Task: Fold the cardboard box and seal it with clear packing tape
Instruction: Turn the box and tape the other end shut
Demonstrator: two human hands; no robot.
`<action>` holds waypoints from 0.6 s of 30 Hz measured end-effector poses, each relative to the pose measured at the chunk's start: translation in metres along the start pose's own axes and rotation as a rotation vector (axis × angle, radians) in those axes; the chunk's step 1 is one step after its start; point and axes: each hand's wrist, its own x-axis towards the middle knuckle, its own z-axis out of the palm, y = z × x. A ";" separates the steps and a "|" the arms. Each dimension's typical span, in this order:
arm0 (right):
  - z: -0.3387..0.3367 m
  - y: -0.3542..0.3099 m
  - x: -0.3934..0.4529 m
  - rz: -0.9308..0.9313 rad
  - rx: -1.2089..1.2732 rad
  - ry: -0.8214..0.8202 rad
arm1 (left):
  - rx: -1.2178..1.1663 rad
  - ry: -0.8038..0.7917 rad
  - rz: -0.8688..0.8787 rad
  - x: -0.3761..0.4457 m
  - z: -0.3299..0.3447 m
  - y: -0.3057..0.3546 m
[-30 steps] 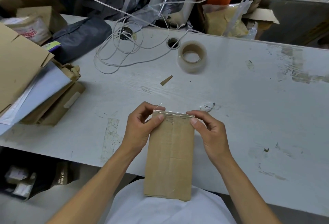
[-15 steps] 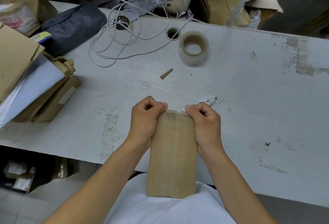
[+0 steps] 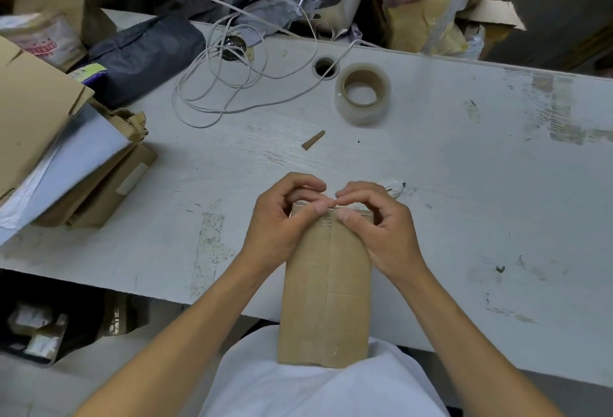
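Now thumbs moved from the far corners to the middle seam: left hand (image 3: 282,221) and right hand (image 3: 378,231) pinching the taped far edge of the flat brown cardboard box (image 3: 326,294). Box propped between white table (image 3: 464,184) edge and lap; probably pressing the tape down, roll of clear packing tape (image 3: 362,93) lying well apart.

I see even, soft overhead light on tabletop (image 3: 464,184); faint shadows, no glare. Wide-angle bend curves far edge. Dark under near-left corner. Slight softness throughout.

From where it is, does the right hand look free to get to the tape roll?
Probably yes: bare table lies between the right hand and the tape roll, but the hand grips the cardboard box and must let go first.
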 end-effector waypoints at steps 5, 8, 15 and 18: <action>-0.005 0.001 -0.006 0.114 0.012 -0.036 | -0.013 -0.127 -0.067 0.001 -0.013 -0.002; -0.004 -0.003 -0.007 0.187 0.025 -0.030 | -0.001 -0.153 -0.115 0.001 -0.016 -0.003; -0.005 -0.010 -0.007 0.344 0.009 -0.036 | 0.139 -0.178 -0.223 0.003 -0.018 -0.004; -0.002 -0.020 -0.004 0.460 0.060 -0.038 | -0.019 -0.153 -0.344 0.001 -0.009 -0.005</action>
